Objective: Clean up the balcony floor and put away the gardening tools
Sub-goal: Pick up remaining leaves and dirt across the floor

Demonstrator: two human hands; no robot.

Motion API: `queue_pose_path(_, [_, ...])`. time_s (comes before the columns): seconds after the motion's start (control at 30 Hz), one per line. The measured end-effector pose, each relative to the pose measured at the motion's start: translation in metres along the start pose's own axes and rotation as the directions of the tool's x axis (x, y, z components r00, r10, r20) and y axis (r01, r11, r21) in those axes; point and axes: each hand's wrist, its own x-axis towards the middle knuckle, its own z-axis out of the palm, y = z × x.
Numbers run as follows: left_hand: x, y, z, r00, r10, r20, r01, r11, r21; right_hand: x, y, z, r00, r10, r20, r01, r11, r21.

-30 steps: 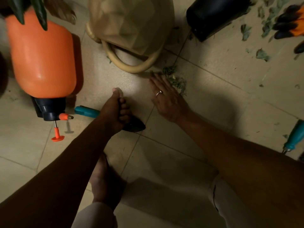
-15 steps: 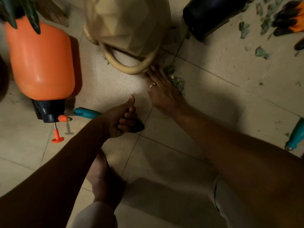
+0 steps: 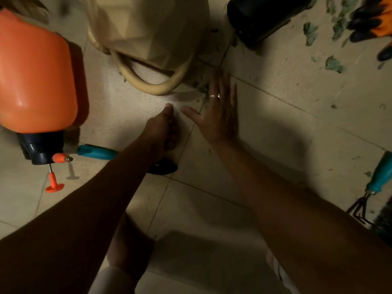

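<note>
Pressing the right hand (image 3: 220, 111) flat to the floor (image 3: 275, 128), fingers straight, gripping nothing. Holding the left hand (image 3: 164, 130) just beside it, fingers curled, thumb out; cannot tell whether anything sits inside that grip. Found just off the right fingertips, on their left side: a small heap of leaf scraps (image 3: 201, 89), close against the loop handle of the watering can (image 3: 152, 28). Nearer the right hand by far. Probably calls for raking back and leftward, toward the curled left hand. Under the left forearm, lying crosswise: a trowel (image 3: 97, 151), not gripped.
</note>
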Motion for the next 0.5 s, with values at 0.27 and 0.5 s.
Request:
queue_pose_path(0.27, [0.002, -0.007, -0.001, 0.996, -0.055, -0.065, 0.063, 0.989, 0.131, 0.045, 0.014, -0.013, 0.861, -0.418, 0.289, 0.477, 0.860, -0.180])
queue_pose_path(0.5, [-0.007, -0.016, 0.020, 0.996, -0.078, -0.042, 0.082, 0.991, 0.110, 0.013, 0.039, -0.042, 0.732, -0.562, 0.385, 0.624, 0.780, -0.049])
